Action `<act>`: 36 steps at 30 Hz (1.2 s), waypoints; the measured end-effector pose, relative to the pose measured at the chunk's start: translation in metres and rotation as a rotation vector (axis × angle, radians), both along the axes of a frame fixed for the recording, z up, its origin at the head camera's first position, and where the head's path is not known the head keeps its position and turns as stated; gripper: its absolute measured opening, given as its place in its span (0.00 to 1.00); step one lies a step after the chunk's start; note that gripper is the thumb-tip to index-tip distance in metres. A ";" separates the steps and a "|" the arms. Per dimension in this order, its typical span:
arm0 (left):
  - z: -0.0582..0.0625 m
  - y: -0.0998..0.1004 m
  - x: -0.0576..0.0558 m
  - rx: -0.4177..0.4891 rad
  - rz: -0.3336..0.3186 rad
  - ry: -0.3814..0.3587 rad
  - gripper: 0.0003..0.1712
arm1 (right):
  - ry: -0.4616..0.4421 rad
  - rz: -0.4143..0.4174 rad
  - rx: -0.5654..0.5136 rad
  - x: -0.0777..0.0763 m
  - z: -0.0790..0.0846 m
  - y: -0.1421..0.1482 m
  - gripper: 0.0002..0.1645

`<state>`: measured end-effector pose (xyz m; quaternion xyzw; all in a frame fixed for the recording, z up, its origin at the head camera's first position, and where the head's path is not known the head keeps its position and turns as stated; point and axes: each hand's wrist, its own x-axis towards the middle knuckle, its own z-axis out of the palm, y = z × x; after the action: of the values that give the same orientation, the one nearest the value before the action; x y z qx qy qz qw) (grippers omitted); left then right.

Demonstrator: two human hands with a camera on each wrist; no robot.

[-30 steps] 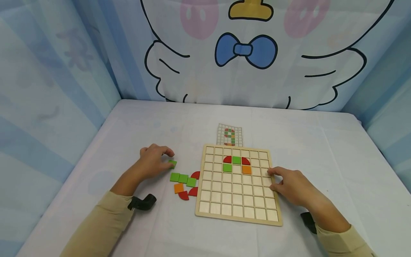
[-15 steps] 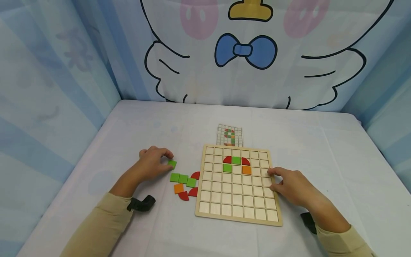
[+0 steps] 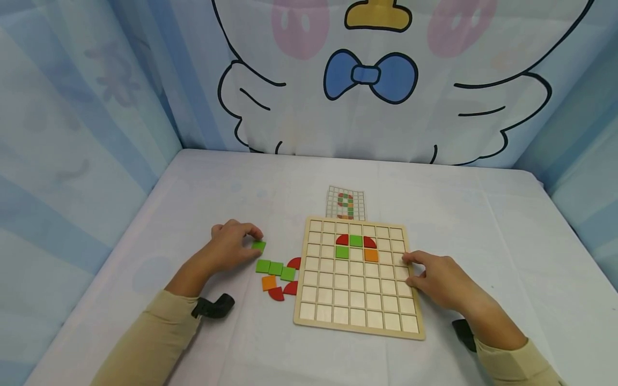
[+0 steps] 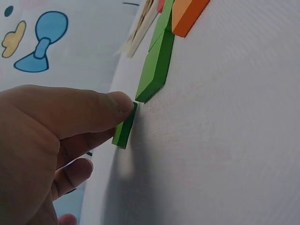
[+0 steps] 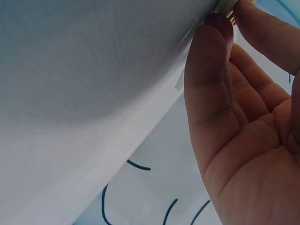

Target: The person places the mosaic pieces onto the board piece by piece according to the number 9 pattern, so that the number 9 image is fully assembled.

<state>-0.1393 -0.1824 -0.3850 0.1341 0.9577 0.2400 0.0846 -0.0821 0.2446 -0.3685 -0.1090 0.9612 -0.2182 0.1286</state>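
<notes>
My left hand pinches a green square tile between thumb and finger, left of the wooden grid board. In the left wrist view the thumb covers part of this tile; its lower end shows past the thumb. My right hand holds the board's right edge with thumb and index finger. Seen from the right wrist, the fingertips meet at the edge of the board, mostly out of frame. Set in the board's upper cells are red quarter-circle tiles, green squares and an orange square.
Loose tiles lie between the left hand and the board: several green squares, an orange square and red quarter circles. A gridded pattern card lies behind the board. White cloth covers the table; printed curtains surround it.
My left finger and thumb have drawn closer together on the green tile, which has shifted very slightly. The right hand and the board have stayed in place.
</notes>
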 end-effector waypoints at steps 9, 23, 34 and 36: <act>0.002 0.013 0.002 -0.012 -0.024 -0.014 0.16 | -0.006 0.001 0.004 0.000 0.001 0.000 0.29; 0.002 0.032 0.004 -0.058 -0.039 -0.038 0.16 | 0.000 -0.001 0.003 0.000 0.000 -0.001 0.29; 0.000 0.046 0.004 -0.070 -0.063 -0.031 0.16 | -0.002 -0.004 0.004 0.000 0.001 -0.001 0.29; -0.001 0.048 0.004 -0.071 -0.062 -0.036 0.16 | 0.001 -0.003 0.000 0.000 0.001 -0.001 0.29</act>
<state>-0.1352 -0.1342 -0.3859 0.1564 0.9593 0.2055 0.1140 -0.0822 0.2440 -0.3679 -0.1079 0.9614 -0.2184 0.1278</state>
